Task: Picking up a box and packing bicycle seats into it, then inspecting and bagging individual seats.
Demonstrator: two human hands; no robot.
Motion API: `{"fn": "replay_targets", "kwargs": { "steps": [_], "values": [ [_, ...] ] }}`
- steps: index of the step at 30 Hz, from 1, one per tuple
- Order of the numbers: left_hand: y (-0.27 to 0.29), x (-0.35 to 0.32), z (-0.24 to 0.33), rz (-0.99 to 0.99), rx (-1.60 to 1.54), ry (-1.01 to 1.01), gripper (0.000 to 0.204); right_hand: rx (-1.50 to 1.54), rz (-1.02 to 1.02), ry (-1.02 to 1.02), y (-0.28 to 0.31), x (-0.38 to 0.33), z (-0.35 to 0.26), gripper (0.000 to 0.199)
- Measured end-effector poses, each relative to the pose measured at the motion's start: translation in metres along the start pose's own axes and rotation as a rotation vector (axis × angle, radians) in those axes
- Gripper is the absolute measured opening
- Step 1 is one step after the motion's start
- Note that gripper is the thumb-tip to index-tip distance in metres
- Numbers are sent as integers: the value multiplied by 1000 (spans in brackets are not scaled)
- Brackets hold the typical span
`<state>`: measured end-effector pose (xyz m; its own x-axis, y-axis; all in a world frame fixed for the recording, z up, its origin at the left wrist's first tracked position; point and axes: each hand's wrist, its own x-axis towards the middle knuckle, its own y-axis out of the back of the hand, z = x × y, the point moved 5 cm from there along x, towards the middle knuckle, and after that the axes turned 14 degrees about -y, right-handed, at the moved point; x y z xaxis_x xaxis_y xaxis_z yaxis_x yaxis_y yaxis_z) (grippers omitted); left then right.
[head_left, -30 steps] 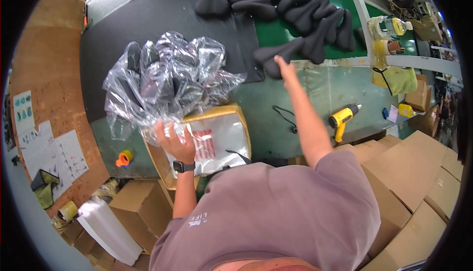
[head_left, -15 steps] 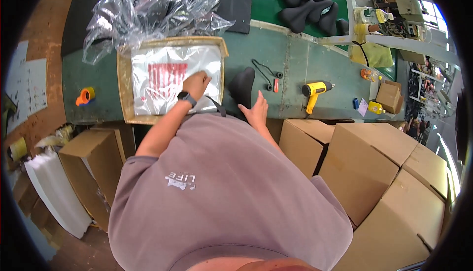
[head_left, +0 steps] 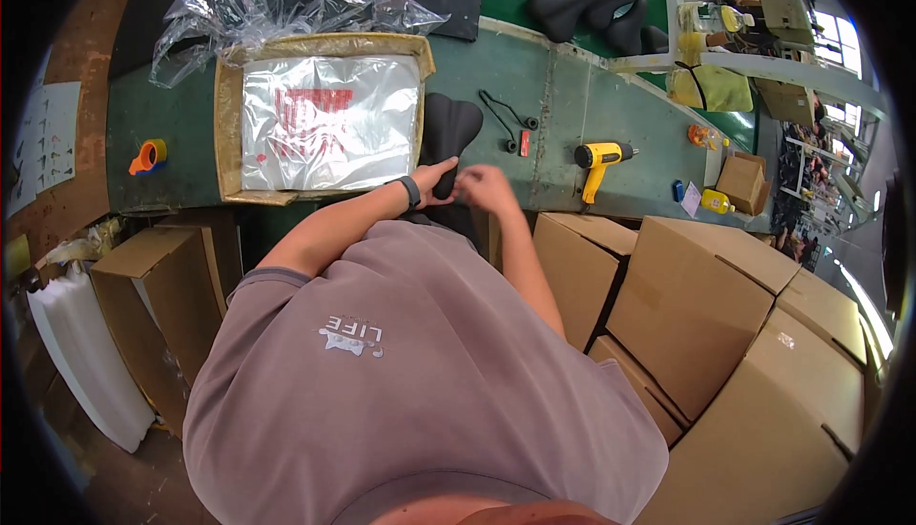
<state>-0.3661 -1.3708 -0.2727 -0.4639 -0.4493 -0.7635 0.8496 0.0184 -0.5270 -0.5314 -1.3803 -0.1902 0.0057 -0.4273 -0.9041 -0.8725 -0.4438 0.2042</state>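
Observation:
A black bicycle saddle lies on the green workbench, its wide end away from me and its narrow nose toward my body. My left hand, with a dark watch band at the wrist, is closed around the nose. Just to the right, my right hand has its fingers curled together at the saddle's edge; it is slightly blurred, and anything in its fingers is hidden. To the left stands an open carton holding a flat stack of clear plastic bags with red print.
Crumpled clear plastic lies behind the carton. More black saddles sit at the back. A yellow heat gun, a black cord and a small red piece lie rightward. An orange tape roll is at left; large cartons stand below right.
My left hand has left the plastic bags and moved right onto the saddle's nose. The saddle now shows its broad top. My right hand has gone from spread fingers to curled.

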Motion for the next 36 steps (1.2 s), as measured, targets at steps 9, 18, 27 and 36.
{"fn": "replay_targets", "kwargs": {
  "steps": [9,18,27,36],
  "values": [
    [-39,-14,13,20,-33,104,43,-857,1083,237,145,85,-10,55],
    [-81,27,-21,175,-121,-48,35,-595,672,161,124,-32,-100,77],
    [-94,43,-29,322,-109,-128,26,-827,490,104,62,-35,-129,63],
    [-95,40,-21,271,-92,-43,20,-860,420,7,69,36,-170,62]
  ]
}}
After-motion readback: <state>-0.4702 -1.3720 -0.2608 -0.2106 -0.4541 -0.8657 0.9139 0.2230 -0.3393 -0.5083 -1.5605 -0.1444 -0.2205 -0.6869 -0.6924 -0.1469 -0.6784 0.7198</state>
